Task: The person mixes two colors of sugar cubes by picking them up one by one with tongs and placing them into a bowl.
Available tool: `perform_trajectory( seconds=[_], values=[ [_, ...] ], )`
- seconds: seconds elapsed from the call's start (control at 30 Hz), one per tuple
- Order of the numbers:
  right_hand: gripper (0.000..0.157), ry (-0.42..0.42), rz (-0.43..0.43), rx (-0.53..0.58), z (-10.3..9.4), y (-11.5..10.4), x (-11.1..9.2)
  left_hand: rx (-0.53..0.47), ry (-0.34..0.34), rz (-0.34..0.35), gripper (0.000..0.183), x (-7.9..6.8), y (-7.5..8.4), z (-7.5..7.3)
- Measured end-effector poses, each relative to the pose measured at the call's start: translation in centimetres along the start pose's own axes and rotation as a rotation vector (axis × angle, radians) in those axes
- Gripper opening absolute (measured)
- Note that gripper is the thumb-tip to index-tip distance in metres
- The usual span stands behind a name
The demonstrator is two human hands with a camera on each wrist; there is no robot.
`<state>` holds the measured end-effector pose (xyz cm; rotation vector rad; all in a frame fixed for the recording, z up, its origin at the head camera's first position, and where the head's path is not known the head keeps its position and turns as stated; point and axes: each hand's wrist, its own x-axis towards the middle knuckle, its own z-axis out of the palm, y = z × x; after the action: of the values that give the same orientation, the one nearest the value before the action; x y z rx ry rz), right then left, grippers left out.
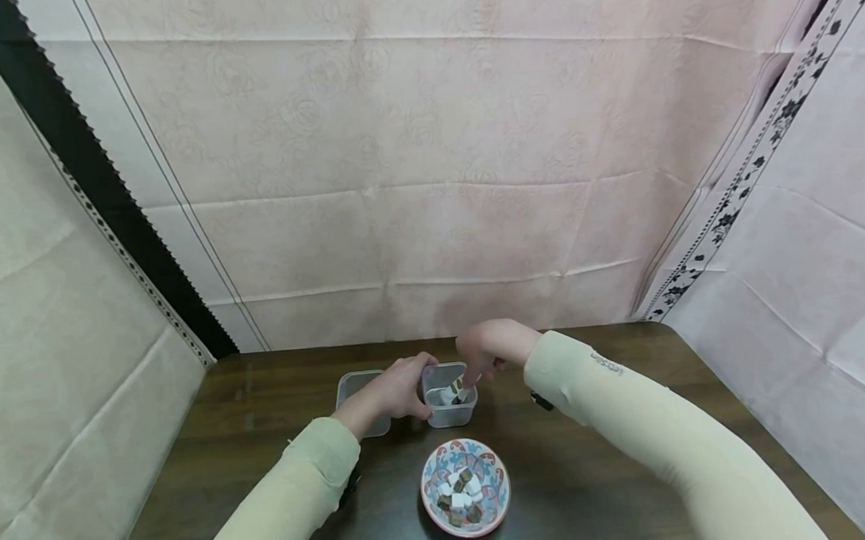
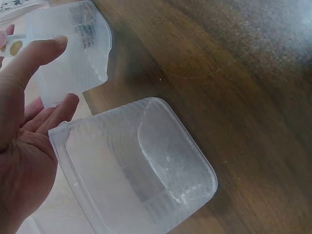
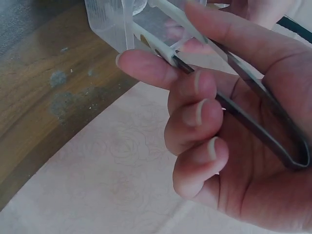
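Note:
My left hand [image 1: 401,386] holds a clear plastic container [image 1: 452,417] by its left side, thumb at the near wall and fingers toward the back. In my right hand [image 1: 494,349] is a pair of tongs [image 3: 270,102], dark metal with pale tips. The right wrist view shows its arms between thumb and forefinger, the other fingers curled below. The tips reach down into the container, where a small white shape shows beside them. Whether they pinch it, I cannot tell. A second clear container [image 2: 168,146] stands to the left, partly behind my left wrist.
Nearer to me stands a patterned round bowl [image 1: 501,502] with several white and brown cubes in it. Everything rests on a dark wooden table [image 1: 554,472]. Pale cloth [image 1: 438,238] hangs behind the table and along both sides.

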<state>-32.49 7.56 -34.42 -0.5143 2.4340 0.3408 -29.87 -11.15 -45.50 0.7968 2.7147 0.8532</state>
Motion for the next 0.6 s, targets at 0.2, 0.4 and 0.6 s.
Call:
perform_trajectory(
  seconds=[0.2,0.4,0.6],
  values=[
    [0.04,-0.02,0.018,-0.021,-0.8,-1.0,0.3,-0.016,-0.002,0.032,0.076,0.3,-0.9,0.1],
    [0.037,-0.046,0.019,-0.037,-1.3,-1.9,0.6,-0.049,0.0,0.039,0.084,2.0,-3.9,1.6],
    [0.037,-0.05,0.013,-0.062,-1.6,-2.6,1.0,-0.052,0.008,0.036,0.085,3.1,-5.5,2.5]
  ],
)
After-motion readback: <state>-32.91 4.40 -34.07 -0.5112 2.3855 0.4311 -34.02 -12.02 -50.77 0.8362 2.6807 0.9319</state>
